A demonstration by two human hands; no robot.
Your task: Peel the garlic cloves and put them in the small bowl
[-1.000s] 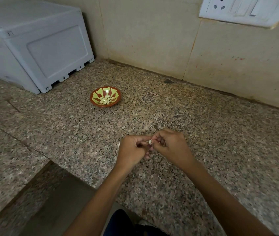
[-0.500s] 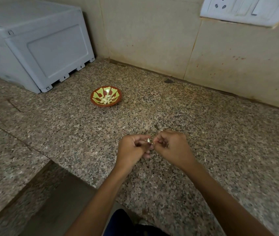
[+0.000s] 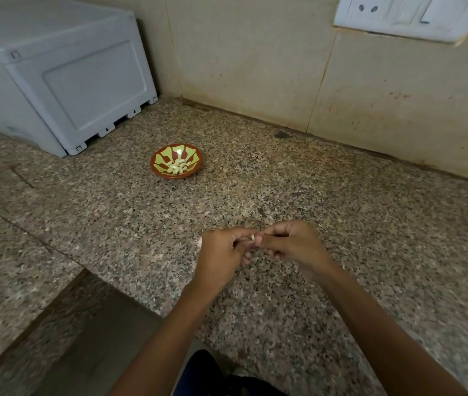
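Observation:
My left hand (image 3: 222, 257) and my right hand (image 3: 293, 245) meet fingertip to fingertip over the granite counter (image 3: 370, 252). Between them they pinch a small pale garlic clove (image 3: 253, 237), of which only a sliver shows. A small red-brown bowl (image 3: 157, 170) with a yellow-green pattern stands farther back and to the left. Several peeled white cloves (image 3: 177, 167) lie in its middle.
A grey plastic box (image 3: 64, 78) stands at the back left against the tiled wall. A white switch and socket plate (image 3: 404, 15) is on the wall at the upper right. The counter's front edge drops away at the lower left. Tiny scraps of skin lie near my hands.
Both hands stay together on the clove with only slight shifts of the fingers. The bowl has not moved.

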